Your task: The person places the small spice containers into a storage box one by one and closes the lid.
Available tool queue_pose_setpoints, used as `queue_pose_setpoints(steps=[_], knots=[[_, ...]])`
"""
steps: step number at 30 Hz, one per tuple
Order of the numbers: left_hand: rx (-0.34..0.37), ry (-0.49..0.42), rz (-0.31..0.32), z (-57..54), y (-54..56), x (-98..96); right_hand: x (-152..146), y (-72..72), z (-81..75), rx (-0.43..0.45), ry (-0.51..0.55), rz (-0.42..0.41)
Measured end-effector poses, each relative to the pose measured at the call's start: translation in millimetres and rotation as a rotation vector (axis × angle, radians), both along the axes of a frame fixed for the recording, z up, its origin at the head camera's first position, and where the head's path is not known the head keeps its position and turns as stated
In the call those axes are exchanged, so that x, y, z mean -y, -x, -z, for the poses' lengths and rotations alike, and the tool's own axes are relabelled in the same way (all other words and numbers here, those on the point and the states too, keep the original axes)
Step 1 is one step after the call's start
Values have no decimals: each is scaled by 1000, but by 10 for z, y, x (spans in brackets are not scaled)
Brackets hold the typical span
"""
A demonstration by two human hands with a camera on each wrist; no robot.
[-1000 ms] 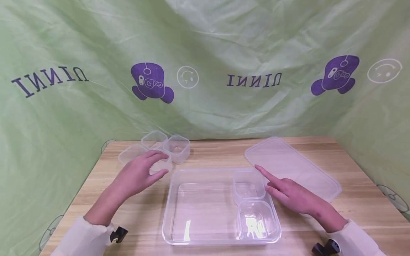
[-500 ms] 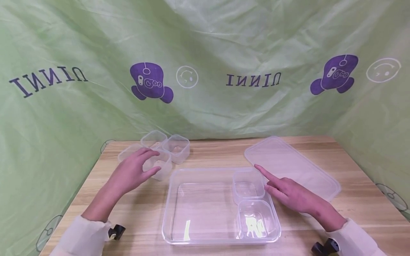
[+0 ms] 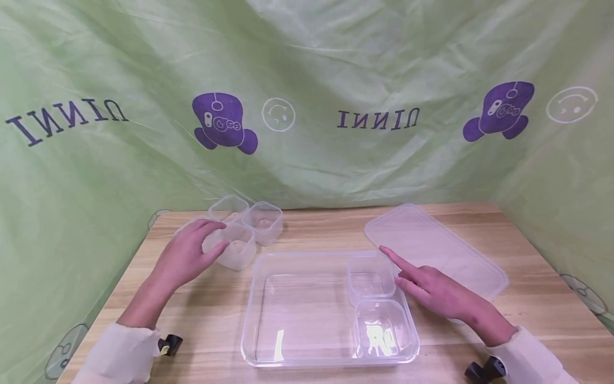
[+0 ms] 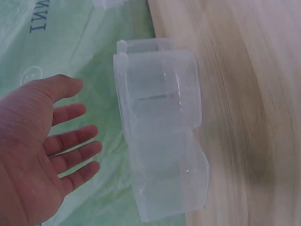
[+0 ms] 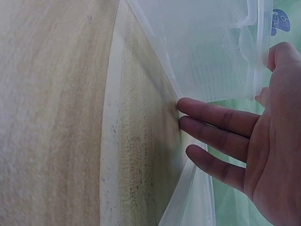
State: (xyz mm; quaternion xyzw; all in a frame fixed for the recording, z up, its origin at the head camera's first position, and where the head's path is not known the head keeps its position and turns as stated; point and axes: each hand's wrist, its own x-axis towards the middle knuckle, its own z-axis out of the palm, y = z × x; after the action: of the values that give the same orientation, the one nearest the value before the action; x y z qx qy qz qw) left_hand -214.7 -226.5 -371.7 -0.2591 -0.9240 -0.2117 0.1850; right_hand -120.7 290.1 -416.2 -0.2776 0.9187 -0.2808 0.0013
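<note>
My left hand (image 3: 188, 253) hovers over a cluster of small clear plastic containers at the back left, its fingers spread and slightly bent. In the left wrist view the hand stands apart from the containers (image 4: 160, 94). The nearest small container (image 3: 235, 250) shows beside my thumb; another is mostly hidden by the hand. My right hand (image 3: 434, 288) lies at the right side of a large clear plastic box (image 3: 307, 320), index finger extended along its rim. Inside the box, at its right side, sit two small containers, one behind (image 3: 371, 282) and one in front (image 3: 384, 333).
A translucent flat lid (image 3: 446, 256) lies on the wooden table (image 3: 326, 229) behind my right hand. Two more small containers, one at the left (image 3: 229, 208) and one at the right (image 3: 264, 221), stand at the back edge. Green printed cloth (image 3: 307, 160) encloses the table.
My left hand has drawn back to the left, uncovering more of the nearest small container. The right hand holds its place at the box.
</note>
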Motion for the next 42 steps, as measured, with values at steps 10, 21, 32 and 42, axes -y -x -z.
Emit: queue_pose_setpoints(steps=[10, 21, 32, 42], knots=[[-39, -16, -46, 47, 25, 133, 0, 28, 13, -17, -3, -4], [24, -40, -64, 104, 67, 279, -7, 6, 8, -8, -3, 8], [69, -44, -98, 156, 100, 394, -4, 5, 9, -11, -4, 9], [119, -53, -107, 180, 109, 456, -3, 5, 8, -13, -2, 10]])
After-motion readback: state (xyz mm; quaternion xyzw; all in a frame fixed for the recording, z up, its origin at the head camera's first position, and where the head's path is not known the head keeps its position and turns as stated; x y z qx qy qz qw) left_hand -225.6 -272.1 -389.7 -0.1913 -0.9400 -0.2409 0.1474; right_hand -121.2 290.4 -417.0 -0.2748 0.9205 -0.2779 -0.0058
